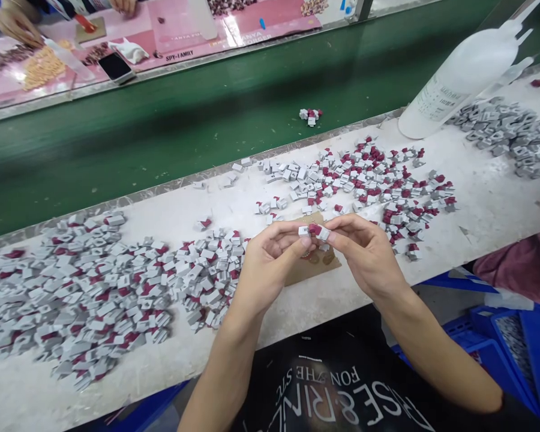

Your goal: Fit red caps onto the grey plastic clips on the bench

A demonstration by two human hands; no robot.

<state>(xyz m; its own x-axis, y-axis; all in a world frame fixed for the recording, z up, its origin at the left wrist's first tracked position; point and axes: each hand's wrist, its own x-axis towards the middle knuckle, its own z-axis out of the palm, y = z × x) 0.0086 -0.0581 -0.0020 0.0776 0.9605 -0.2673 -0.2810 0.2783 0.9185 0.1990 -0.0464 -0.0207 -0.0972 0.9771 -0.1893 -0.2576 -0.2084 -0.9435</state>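
Observation:
My left hand (pixel 274 255) is closed, pinching a small light-grey plastic piece (pixel 303 231) between thumb and fingers. Facing it, my right hand (pixel 364 252) pinches a grey-and-maroon plastic piece (pixel 317 230). The two pieces meet or nearly meet; I cannot tell whether they are joined. Both hands are above a brown board (pixel 315 273) with stains on it. Beyond my right hand spreads a pile of grey-and-maroon pieces (pixel 364 174). Beside my left hand lies a heap of similar pieces (pixel 211 276).
A larger heap of grey and maroon pieces (pixel 94 288) covers the table's left. A white squeeze bottle (pixel 454 84) stands at the back right near grey parts (pixel 506 132). Past the green conveyor belt (pixel 198 126), a co-worker's hand (pixel 18 27) is at another table. Blue crates (pixel 499 354) sit below right.

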